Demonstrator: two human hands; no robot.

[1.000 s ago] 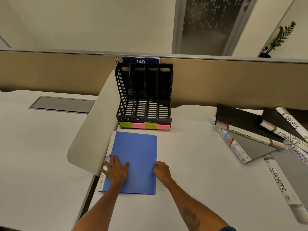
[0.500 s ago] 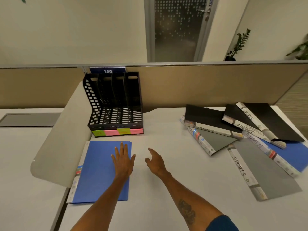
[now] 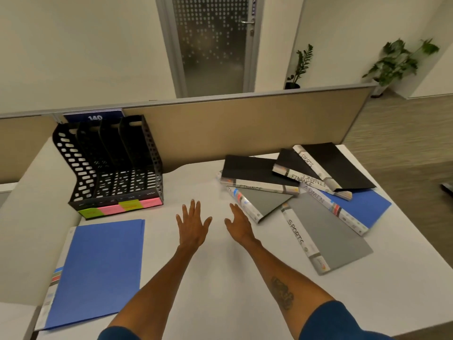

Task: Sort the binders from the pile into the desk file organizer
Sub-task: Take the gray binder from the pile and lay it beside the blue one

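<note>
A black perforated file organizer [image 3: 110, 168] with empty slots and green and pink labels on its front stands at the back left of the white desk [image 3: 208, 278]. A blue binder [image 3: 98, 268] lies flat in front of it. A pile of black, grey and blue binders [image 3: 301, 192] sprawls at the right; spines read FINANCE, ADMIN and SPORTS. My left hand [image 3: 192, 225] and my right hand [image 3: 239, 224] hover over the bare desk between organizer and pile, fingers spread, holding nothing. The right hand is a short way from the nearest grey binder [image 3: 259, 201].
A tan partition [image 3: 245, 128] runs behind the desk. A curved white divider panel [image 3: 31, 217] borders the desk on the left. The desk's right edge drops to a carpeted floor. A door and potted plants stand beyond the partition.
Both hands have left the blue binder and moved right across the desk toward the pile. The view has swung to the right, so the whole pile shows.
</note>
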